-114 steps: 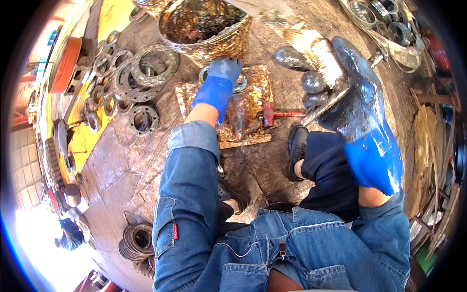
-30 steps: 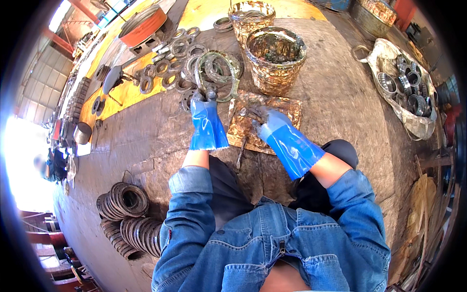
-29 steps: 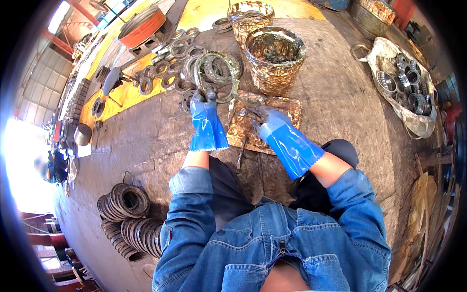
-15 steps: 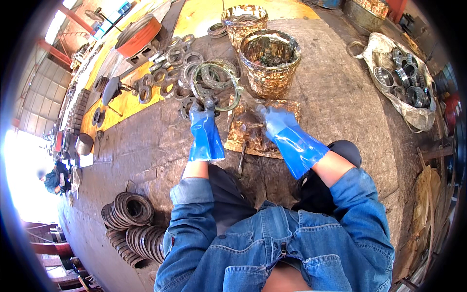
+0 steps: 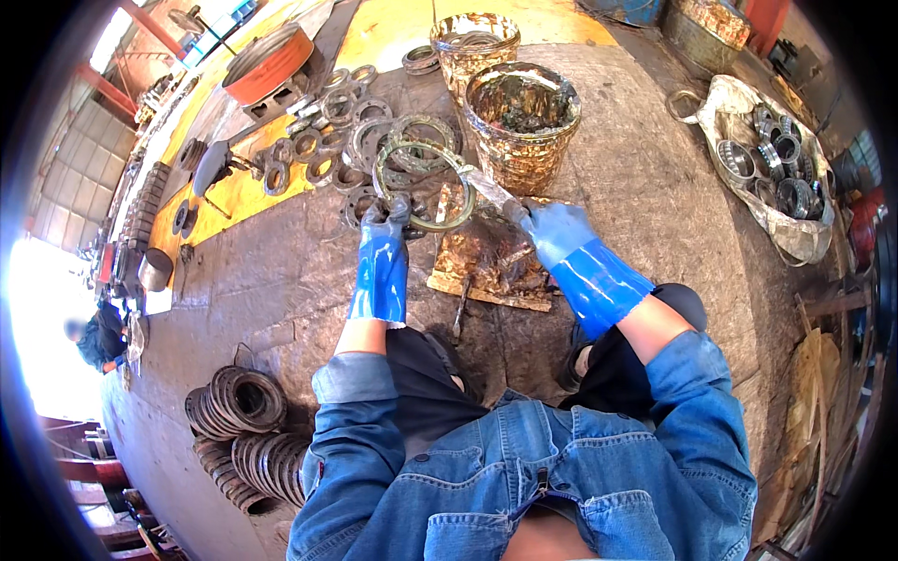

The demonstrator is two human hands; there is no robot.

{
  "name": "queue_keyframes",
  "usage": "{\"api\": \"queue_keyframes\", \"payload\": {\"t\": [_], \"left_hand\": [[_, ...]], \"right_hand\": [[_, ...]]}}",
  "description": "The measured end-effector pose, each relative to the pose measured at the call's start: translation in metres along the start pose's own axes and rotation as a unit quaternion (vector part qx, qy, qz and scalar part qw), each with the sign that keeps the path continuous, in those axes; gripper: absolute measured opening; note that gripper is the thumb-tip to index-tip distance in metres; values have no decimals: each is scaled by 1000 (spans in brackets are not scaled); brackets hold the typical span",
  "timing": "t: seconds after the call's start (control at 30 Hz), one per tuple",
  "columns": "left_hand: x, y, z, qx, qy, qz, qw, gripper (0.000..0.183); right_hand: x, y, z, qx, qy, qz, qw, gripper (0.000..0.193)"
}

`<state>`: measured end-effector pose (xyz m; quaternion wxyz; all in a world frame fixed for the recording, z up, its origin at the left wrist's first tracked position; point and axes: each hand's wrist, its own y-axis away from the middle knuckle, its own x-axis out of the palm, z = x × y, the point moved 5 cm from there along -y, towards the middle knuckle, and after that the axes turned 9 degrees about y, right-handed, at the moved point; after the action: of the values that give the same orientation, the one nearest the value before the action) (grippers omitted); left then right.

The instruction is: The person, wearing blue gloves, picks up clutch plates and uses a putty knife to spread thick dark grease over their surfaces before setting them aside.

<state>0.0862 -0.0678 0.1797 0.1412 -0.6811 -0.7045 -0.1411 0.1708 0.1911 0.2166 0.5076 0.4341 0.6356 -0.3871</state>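
My left hand, in a blue rubber glove, grips the near-left edge of a large greasy metal ring, held tilted above the ground. In my right hand, also gloved in blue, is a flat-bladed scraper; its blade end meets the ring's right rim. Below the hands lies a brown, grease-smeared board, with a thin-handled tool at its near edge. Just beyond stands a grease-coated bucket with dark greasy matter inside.
A second greasy bucket stands behind. Several metal rings lie at far left. More rings are stacked near my left knee. At right, a pale sack holds several bearings. Another person is at the far left edge.
My right hand has moved slightly right and nearer, and the scraper now shows, touching the ring. The ring in my left hand has shifted slightly and tilted differently.
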Motion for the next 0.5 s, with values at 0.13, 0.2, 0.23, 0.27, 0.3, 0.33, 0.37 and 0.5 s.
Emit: {"api": "queue_keyframes", "payload": {"t": [0.13, 0.2, 0.23, 0.27, 0.3, 0.33, 0.37, 0.5], "left_hand": [[-9, 1, -1, 0, 27, 25, 999, 31], [-11, 2, 0, 2, 39, 31, 999, 30], [-12, 1, 2, -28, 31, 26, 999, 27], [-15, -1, 2, -58, 24, 21, 998, 26], [-17, -2, 3, -88, 16, 16, 996, 27], [-20, -4, 5, -81, 30, 9, 996, 26], [-23, -5, 7, -74, 44, 2, 996, 25], [-32, -2, 11, -126, 80, 14, 989, 22]], "right_hand": [[-6, 6, -1, -29, -7, -39, 999, 30], [-9, 5, -4, -8, -28, 4, 1000, 29], [-10, 4, -6, 4, -38, 25, 999, 29], [-6, 3, -9, 14, -56, 34, 998, 31], [2, 1, -13, 23, -74, 44, 996, 33], [5, 2, -16, 25, -93, 41, 994, 35], [8, 2, -19, 27, -113, 38, 992, 38], [2, 7, -27, 23, -105, 52, 993, 46]]}}
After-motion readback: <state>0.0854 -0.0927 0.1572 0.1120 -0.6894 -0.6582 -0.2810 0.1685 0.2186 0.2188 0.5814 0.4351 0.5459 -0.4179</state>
